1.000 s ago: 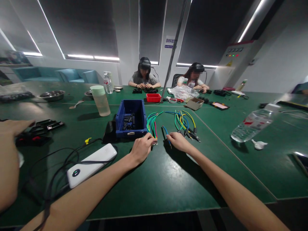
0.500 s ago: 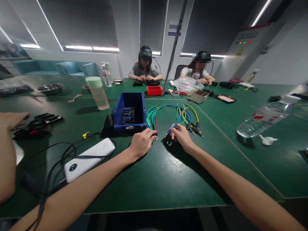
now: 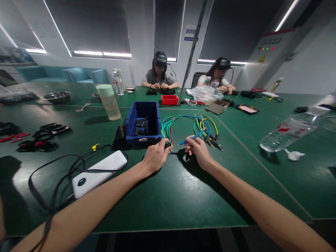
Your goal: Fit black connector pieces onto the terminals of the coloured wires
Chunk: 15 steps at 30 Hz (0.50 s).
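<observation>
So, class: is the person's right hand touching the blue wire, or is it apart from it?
Touching. The head view shows the right hand pinching the blue wire between its fingertips, with the wire running up and away from them, lifted off the green table.

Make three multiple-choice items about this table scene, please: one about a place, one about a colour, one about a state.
1. Where is the blue bin?
A. just beyond the left hand
B. beside the lying bottle
C. on the floor

2. What colour is the wire in the right hand?
A. red
B. blue
C. white

3. How is the clear water bottle at the right?
A. upright
B. lying on its side
C. held by a person

Answers: 1 A, the bin sits right behind that hand's knuckles. 2 B, a blue wire runs out from the fingers. 3 B, it rests lengthwise on the green table.
</observation>
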Motion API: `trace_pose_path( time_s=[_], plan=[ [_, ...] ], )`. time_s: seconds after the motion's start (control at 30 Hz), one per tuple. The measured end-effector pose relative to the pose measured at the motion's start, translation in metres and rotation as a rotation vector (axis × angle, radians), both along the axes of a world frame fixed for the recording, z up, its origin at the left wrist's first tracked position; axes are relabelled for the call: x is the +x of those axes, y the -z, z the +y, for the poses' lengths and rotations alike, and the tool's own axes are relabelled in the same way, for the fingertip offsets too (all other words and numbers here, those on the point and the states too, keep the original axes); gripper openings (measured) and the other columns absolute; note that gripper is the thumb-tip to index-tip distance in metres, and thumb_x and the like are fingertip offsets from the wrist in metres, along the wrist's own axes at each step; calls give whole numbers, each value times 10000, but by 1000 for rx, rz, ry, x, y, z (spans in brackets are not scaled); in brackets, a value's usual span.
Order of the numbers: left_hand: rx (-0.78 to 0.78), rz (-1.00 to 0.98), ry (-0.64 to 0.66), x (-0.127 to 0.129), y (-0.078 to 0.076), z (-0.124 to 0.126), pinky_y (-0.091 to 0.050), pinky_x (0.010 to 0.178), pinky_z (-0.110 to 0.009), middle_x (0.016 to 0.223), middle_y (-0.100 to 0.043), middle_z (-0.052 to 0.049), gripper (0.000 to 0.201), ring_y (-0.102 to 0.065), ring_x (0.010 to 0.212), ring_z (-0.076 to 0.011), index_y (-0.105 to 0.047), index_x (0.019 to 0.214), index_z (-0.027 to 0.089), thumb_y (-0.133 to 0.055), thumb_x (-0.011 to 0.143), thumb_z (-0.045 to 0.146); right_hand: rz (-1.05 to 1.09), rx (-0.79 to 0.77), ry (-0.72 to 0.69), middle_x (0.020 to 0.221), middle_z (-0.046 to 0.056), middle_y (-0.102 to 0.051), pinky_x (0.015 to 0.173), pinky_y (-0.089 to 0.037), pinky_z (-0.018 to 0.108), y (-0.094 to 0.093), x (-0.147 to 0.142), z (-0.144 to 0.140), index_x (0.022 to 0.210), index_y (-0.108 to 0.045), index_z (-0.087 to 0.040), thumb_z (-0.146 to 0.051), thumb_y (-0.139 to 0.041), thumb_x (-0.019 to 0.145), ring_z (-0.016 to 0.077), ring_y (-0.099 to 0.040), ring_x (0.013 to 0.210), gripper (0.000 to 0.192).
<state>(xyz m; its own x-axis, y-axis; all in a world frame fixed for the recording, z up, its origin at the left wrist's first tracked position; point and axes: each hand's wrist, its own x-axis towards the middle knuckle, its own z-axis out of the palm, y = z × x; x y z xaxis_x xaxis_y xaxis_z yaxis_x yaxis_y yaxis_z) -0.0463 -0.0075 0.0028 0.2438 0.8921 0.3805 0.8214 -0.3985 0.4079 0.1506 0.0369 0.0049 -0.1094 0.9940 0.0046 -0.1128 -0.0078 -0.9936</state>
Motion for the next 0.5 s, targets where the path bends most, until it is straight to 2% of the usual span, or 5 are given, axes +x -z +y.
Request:
trace_pose_path(
  time_s=[0.5],
  plan=[
    [34,12,40,1,-3,-2,-467,715,-286,946,-649,-37,174,-639,819,-179,-475,1047,196,-376,933,283,60,-30,29,684,-26,-591,367,-377,161,5,0,-1,866,-501,-194,-333,-663,687,85,-559,467,279]
  ],
)
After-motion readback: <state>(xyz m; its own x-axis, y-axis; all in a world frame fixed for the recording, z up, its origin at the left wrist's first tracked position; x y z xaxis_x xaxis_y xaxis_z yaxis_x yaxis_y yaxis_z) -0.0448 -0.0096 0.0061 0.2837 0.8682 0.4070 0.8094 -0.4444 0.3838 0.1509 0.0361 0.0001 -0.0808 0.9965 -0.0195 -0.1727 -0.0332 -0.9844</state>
